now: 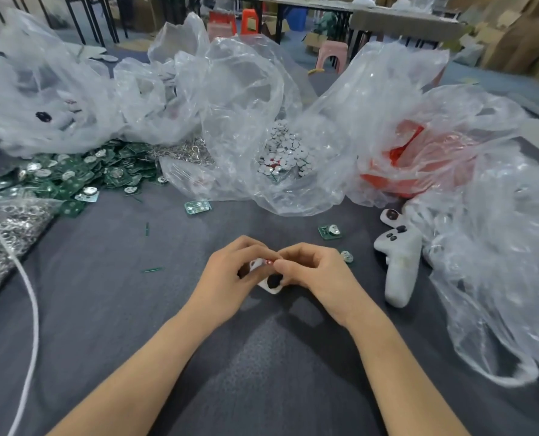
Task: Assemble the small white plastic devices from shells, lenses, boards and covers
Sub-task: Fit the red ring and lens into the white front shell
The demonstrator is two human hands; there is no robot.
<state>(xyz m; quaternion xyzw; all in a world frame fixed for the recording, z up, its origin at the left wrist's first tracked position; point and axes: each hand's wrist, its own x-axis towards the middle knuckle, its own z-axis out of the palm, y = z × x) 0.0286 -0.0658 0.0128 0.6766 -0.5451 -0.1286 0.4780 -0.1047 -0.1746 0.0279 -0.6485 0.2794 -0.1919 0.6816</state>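
White device (269,283) pinched between left hand (230,278), right hand (315,275).

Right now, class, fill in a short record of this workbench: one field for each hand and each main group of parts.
left hand: grips the white shell
right hand: pinches the same shell
green boards: heaped at far left on the table
white discs: piled in an open clear bag, centre back
loose board: lies alone, beyond the right hand
white controller: lies on the table, right
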